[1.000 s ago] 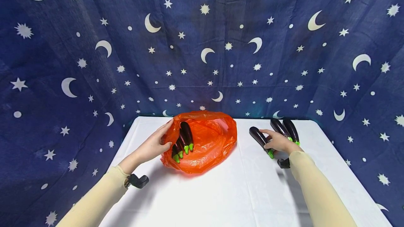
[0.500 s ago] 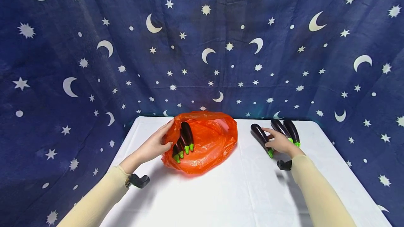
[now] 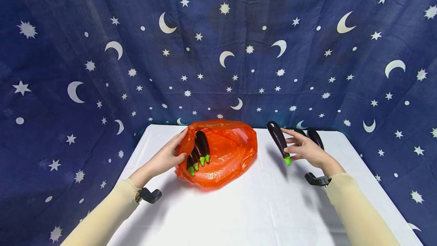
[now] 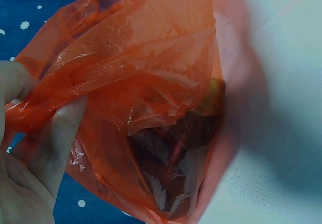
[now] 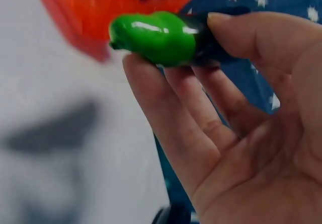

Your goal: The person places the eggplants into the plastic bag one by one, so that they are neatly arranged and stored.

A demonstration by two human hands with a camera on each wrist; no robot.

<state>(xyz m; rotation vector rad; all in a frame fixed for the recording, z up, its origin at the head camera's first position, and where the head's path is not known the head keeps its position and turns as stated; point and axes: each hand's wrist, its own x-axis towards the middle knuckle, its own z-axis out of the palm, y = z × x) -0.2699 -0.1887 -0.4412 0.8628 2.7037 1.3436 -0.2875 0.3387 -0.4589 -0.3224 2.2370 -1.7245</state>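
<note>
My left hand (image 3: 166,159) grips the left rim of an orange-red plastic bag (image 3: 225,158), whose mouth faces me. In the left wrist view the bag's film (image 4: 151,68) is pinched between thumb and fingers. Several dark purple eggplants (image 3: 203,144) with green stems lie inside, along the bag's left side. Right of the bag, my right hand (image 3: 307,150) pinches another eggplant (image 3: 277,136) above the table, its green end down towards me. The right wrist view shows its green cap (image 5: 161,35) between thumb and fingertips.
Behind my right hand, two more eggplants (image 3: 315,138) lie near the back right of the white-covered table (image 3: 218,215), partly hidden by the hand. A blue curtain (image 3: 218,48) with moons and stars stands behind and beside the table.
My right hand has lifted the eggplant off the table, and the eggplant's upper end has moved up and slightly left. My left hand and the bag have stayed in place.
</note>
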